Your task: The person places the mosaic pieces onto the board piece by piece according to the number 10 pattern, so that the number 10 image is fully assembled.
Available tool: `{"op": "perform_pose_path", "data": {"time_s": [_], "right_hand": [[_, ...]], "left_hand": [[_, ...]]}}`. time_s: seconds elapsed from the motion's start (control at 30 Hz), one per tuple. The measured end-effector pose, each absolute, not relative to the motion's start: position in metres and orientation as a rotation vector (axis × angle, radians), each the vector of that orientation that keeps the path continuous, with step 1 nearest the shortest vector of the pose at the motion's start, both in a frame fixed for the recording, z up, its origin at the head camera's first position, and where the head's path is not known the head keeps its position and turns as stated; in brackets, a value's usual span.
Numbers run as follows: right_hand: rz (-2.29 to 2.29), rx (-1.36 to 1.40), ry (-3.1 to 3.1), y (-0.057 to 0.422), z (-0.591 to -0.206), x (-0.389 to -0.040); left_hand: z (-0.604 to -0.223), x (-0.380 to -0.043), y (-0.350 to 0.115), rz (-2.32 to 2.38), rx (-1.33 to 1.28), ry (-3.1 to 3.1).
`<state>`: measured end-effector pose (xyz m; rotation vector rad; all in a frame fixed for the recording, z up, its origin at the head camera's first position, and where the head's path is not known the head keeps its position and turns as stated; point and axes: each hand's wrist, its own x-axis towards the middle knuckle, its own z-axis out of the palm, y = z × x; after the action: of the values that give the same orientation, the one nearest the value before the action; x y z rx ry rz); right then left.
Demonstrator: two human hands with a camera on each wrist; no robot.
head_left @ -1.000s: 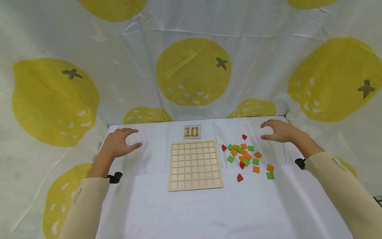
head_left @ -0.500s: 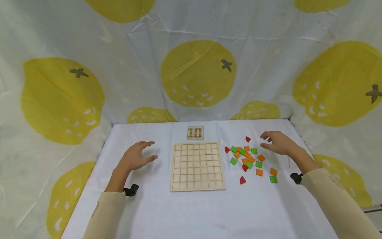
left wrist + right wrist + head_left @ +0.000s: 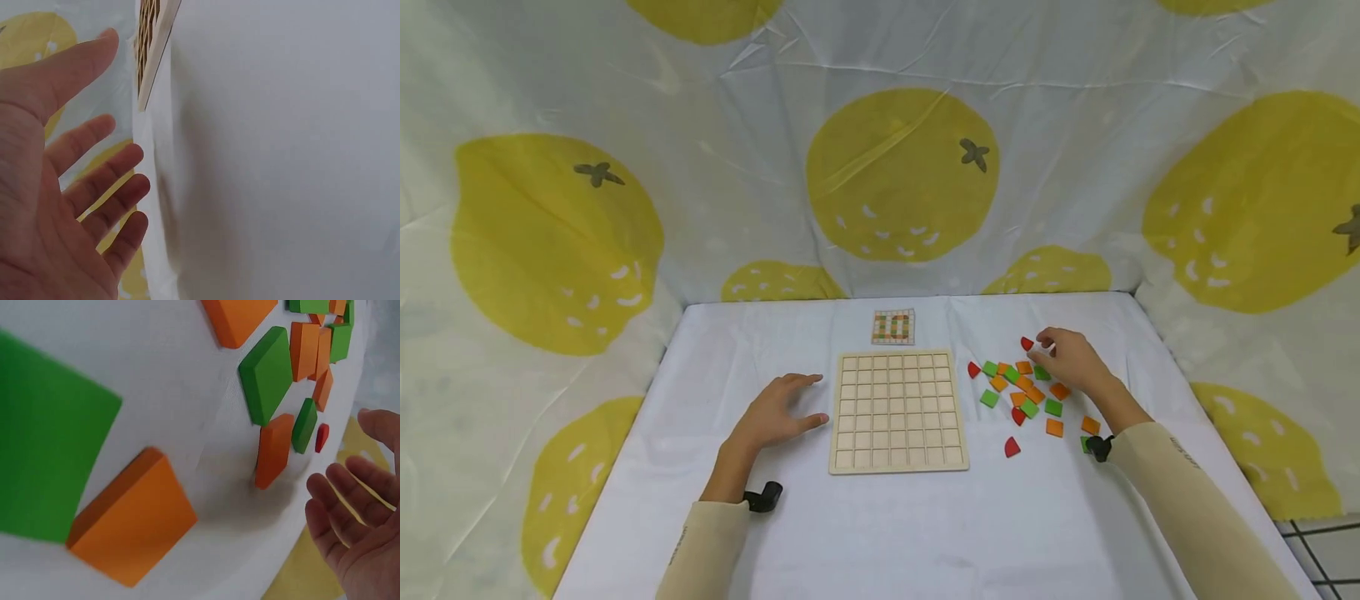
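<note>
My left hand (image 3: 775, 412) hovers beside the left edge of a wooden grid board (image 3: 898, 412), thumb and fingers spread apart with nothing between them. In the left wrist view a corner of the board shows beyond the thumb. Over on the right, my right hand (image 3: 1070, 360) is above the far side of a scatter of small tiles, its fingertips near a red quarter-round tile (image 3: 1027, 343). Its fingers (image 3: 337, 512) are loosely bent and hold nothing in the right wrist view. A green square tile (image 3: 1042, 372) lies partly hidden beneath this hand.
A small pattern card (image 3: 892, 327) lies behind the board. Orange square tiles (image 3: 1054, 427), green ones (image 3: 989, 399) and other red quarter-rounds (image 3: 1012, 447) are spread right of the board on a white cloth (image 3: 880, 533). A lemon-print curtain (image 3: 700, 208) encloses the table.
My left hand has moved right and nearer, up to the board's edge. My right hand has moved left over the tiles toward the red one. The view has shifted slightly.
</note>
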<state>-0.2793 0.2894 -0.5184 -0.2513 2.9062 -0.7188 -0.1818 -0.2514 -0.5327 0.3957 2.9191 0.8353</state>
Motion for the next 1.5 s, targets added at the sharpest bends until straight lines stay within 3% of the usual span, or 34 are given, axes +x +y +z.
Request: {"op": "perform_pose_path", "data": {"time_s": [0.43,0.97,1.5], "right_hand": [[-0.704,-0.075,2.878,0.274,-0.526,-0.296],[-0.762,-0.135,2.863,0.261,-0.527,-0.3],[-0.987,-0.53,2.872,0.143,-0.513,-0.268]], "left_hand": [[-0.546,-0.174,-0.227,0.77,0.5,2.969],[-0.549,-0.167,-0.225,0.7,0.527,3.01],[-0.548,-0.165,-0.226,0.747,0.525,3.003]]}}
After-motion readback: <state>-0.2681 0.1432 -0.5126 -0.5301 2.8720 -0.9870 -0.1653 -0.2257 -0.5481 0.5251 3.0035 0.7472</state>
